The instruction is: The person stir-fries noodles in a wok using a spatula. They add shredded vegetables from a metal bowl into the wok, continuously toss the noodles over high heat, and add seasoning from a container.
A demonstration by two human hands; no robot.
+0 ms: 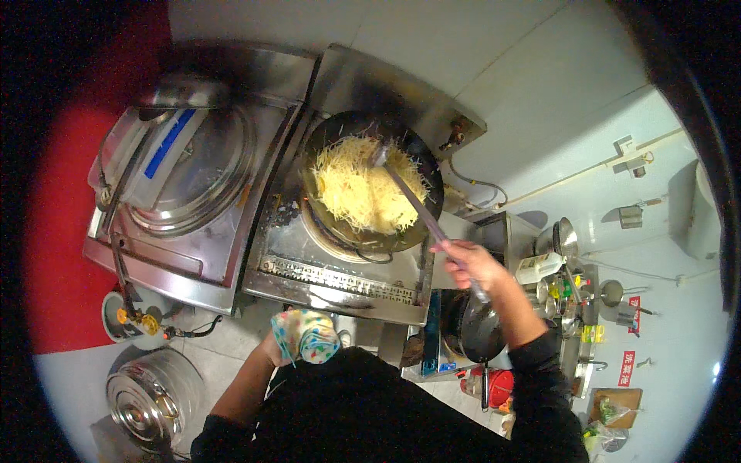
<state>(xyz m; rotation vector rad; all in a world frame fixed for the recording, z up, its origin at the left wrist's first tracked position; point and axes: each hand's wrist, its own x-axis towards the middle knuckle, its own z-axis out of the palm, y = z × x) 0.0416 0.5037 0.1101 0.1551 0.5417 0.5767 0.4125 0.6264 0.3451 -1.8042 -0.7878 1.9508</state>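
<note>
A large dark wok (pixel 427 153) sits on the burner of a stainless-steel stove (pixel 347 305), filled with a heap of pale shredded food (pixel 347 194), which looks like potato. My right hand (pixel 473 265) grips the handle of a long metal ladle (pixel 415 201), whose head rests in the heap near the wok's middle. Low in front of the stove, my left hand (pixel 274 351) holds a bunched, spotted cloth (pixel 307 337), apart from the wok. The wok's loop handle (pixel 375 258) points towards me.
Left of the wok, a second stove top holds a round metal lid (pixel 228 173). A lidded steel pot (pixel 142 399) stands on the floor at lower left. To my right are a black frying pan (pixel 483 333), a plastic jug (pixel 538 268) and a red container (pixel 499 388).
</note>
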